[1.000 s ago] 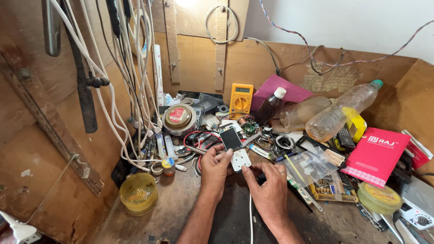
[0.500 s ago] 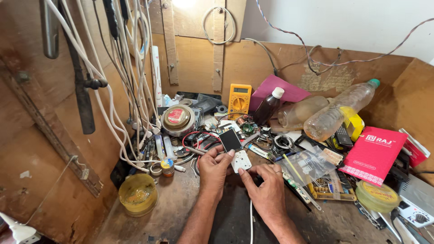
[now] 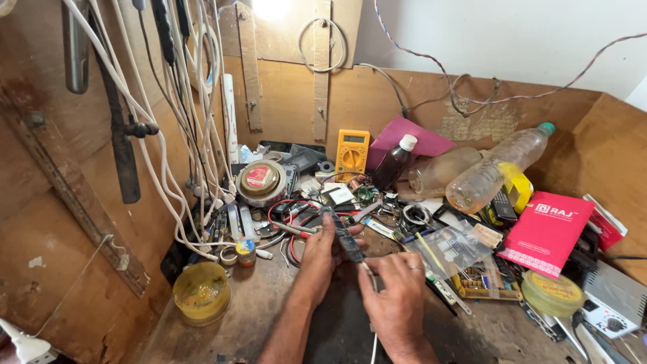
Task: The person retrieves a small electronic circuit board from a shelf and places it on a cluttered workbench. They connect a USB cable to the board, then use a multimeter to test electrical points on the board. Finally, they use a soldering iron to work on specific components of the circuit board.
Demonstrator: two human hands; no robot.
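Turned edge-on since earlier, the small dark rectangular device (image 3: 345,237) was pinched by both hands: left hand (image 3: 322,256) far end, right hand (image 3: 397,300) near end, near the yellow multimeter (image 3: 352,154).

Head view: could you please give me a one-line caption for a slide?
Both hands, left hand and right hand, hold a small dark device above a cluttered wooden bench beside a yellow multimeter.
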